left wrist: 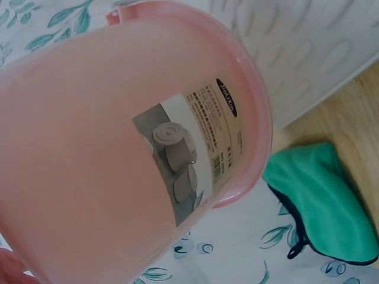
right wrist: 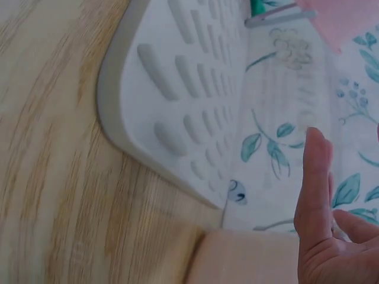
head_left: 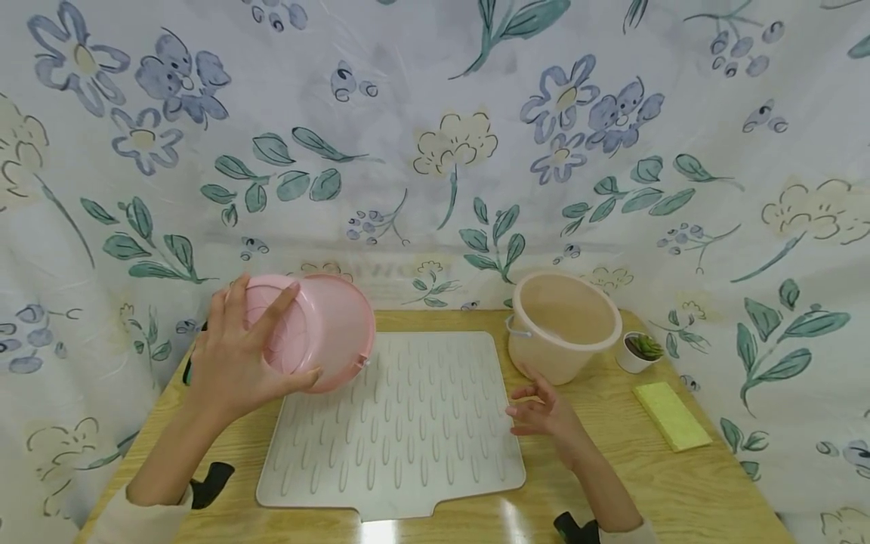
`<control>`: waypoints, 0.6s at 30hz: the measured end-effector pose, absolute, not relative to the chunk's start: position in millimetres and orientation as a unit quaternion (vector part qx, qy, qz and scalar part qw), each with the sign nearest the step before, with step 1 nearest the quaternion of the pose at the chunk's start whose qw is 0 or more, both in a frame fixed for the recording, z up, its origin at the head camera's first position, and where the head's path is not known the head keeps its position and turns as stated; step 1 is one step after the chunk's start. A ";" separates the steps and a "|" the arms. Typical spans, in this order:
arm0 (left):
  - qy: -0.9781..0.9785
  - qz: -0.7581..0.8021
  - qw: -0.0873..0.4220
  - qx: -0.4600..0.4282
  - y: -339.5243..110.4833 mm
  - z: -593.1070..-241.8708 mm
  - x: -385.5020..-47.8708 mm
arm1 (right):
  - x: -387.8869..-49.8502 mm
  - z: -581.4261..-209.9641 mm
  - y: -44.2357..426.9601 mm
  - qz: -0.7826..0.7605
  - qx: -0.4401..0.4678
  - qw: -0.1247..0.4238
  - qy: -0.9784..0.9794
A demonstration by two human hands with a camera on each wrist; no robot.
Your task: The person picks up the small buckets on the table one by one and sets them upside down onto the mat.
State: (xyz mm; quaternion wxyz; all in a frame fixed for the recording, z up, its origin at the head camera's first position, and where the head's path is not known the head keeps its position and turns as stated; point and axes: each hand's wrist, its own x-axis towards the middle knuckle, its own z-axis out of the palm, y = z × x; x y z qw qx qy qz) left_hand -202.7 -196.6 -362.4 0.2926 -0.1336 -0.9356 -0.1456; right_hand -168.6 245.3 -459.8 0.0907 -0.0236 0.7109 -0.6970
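My left hand (head_left: 238, 363) grips the pink bucket (head_left: 340, 332) by its base, fingers and thumb spread round the bottom. The bucket is tipped on its side above the left part of the white ribbed mat (head_left: 408, 423), its mouth facing right. In the left wrist view the pink bucket (left wrist: 77, 154) shows a printed label (left wrist: 189, 148). Beside the mat's right edge, my right hand (head_left: 544, 412) holds nothing, its fingers loosely bent, just below the cream bucket (head_left: 550, 363). The right wrist view shows my right hand (right wrist: 331, 231) near the mat (right wrist: 136, 112).
The cream bucket stands upright at the back right. To its right are a small potted plant (head_left: 632, 359) and a yellow-green cloth (head_left: 671, 415). A green cloth item (left wrist: 325, 201) lies at the left of the table. A floral curtain (head_left: 408, 151) surrounds the table.
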 end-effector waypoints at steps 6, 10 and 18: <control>-0.940 -0.139 0.283 -0.129 -199.7 -362.7 -197.6 | -167.9 -462.2 260.2 -0.686 -0.019 0.082 0.722; -0.943 -0.132 0.279 -0.126 -200.6 -362.2 -196.0 | -167.8 -459.9 271.1 -0.676 -0.010 0.078 0.732; -0.963 -0.133 0.216 -0.090 -197.0 -354.6 -189.3 | -164.0 -455.0 288.4 -0.660 0.000 0.062 0.749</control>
